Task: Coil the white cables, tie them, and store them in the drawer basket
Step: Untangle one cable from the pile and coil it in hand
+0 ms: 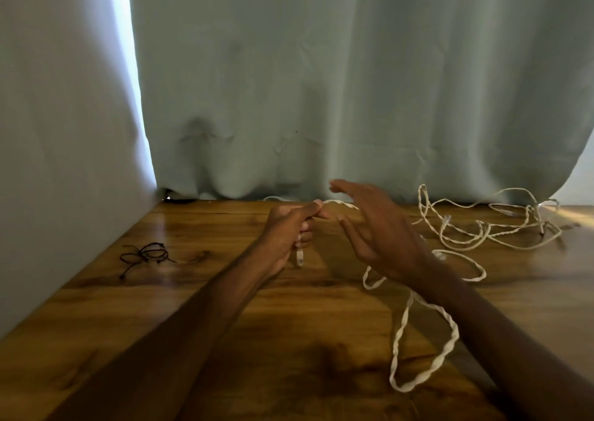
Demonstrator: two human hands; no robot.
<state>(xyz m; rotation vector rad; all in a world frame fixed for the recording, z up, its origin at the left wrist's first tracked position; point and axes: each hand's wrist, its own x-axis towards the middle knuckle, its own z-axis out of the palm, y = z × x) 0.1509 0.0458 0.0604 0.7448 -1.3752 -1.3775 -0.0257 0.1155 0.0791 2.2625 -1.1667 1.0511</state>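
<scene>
One white cable point(299, 256) gripped in L hand point(286, 231), R hand point(376, 227) splayed

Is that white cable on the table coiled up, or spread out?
Spread out. The white cable sprawls in loose loops across the wooden table; the left hand grips one end, the right hand is open.

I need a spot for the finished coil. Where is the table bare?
Bare wood of the table lies between the black cord and the left hand, and along the near left edge. The right half is crowded: the white cables sprawl by the curtain and loop forward past the right hand.
</scene>
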